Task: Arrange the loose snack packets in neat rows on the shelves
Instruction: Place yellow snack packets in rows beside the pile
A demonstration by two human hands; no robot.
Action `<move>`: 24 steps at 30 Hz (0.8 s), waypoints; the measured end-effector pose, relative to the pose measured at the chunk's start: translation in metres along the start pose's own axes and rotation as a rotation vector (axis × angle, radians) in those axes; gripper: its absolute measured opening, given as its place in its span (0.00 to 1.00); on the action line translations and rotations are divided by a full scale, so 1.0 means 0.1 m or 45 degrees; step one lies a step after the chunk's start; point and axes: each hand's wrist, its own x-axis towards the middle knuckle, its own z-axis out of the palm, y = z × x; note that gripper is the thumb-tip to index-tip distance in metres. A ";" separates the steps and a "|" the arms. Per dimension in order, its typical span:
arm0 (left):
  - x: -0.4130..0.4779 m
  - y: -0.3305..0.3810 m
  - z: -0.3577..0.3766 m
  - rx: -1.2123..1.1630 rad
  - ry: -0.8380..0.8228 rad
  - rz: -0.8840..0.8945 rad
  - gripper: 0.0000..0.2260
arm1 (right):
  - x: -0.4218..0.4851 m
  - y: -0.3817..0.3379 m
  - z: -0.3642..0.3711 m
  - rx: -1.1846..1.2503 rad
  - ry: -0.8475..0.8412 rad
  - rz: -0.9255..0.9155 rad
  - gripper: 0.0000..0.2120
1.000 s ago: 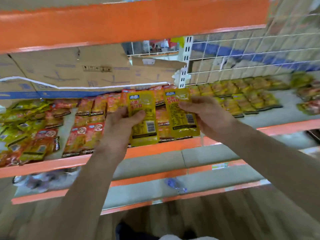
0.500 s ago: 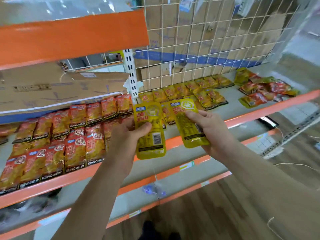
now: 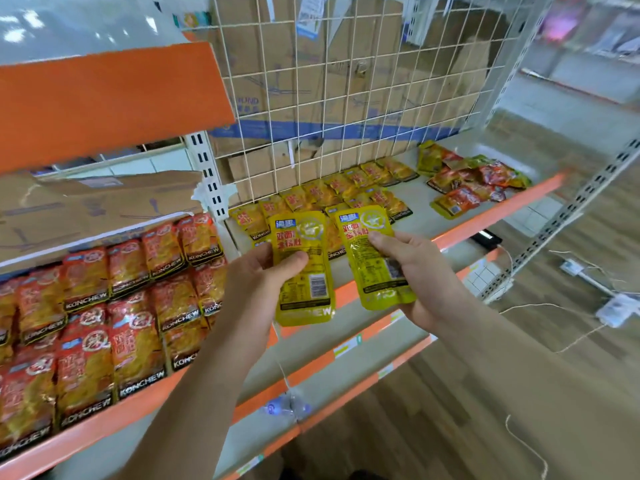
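Head view. Left hand (image 3: pixel 256 271) gripped one yellow packet (image 3: pixel 304 282) at centre frame, thumb across its face. Right hand (image 3: pixel 415 268) held a second yellow packet (image 3: pixel 375 261) just right of it, fingers curled round its edge. Both packets were upright, apart, in front of the shelf (image 3: pixel 485 220) lip, not yet laid down.

Since a second ago the view had swung right. The red rows (image 3: pixel 104 323) had slid to lower left, the yellow rows (image 3: pixel 322 194) now sat directly behind the hands, and a loose heap (image 3: pixel 474 181) showed at upper right.

Judgement: the pair was headed for the yellow rows, and the heap was still unsorted.
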 end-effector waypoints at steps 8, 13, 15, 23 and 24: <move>0.04 0.04 0.25 -0.086 -0.068 -0.053 0.08 | 0.17 -0.04 -0.26 0.192 -0.114 0.009 0.16; 0.13 0.02 0.63 -0.120 0.011 -0.057 0.09 | 0.42 -0.17 -0.59 0.349 -0.247 0.052 0.23; 0.17 -0.02 0.81 -0.148 0.069 -0.050 0.08 | 0.50 -0.23 -0.73 0.359 -0.278 0.081 0.24; 0.39 -0.27 1.74 -0.528 0.261 -0.119 0.09 | 0.86 -0.66 -1.60 0.417 -0.410 0.306 0.25; 0.41 -0.29 1.83 -0.605 0.254 -0.106 0.11 | 0.90 -0.70 -1.69 0.450 -0.440 0.322 0.26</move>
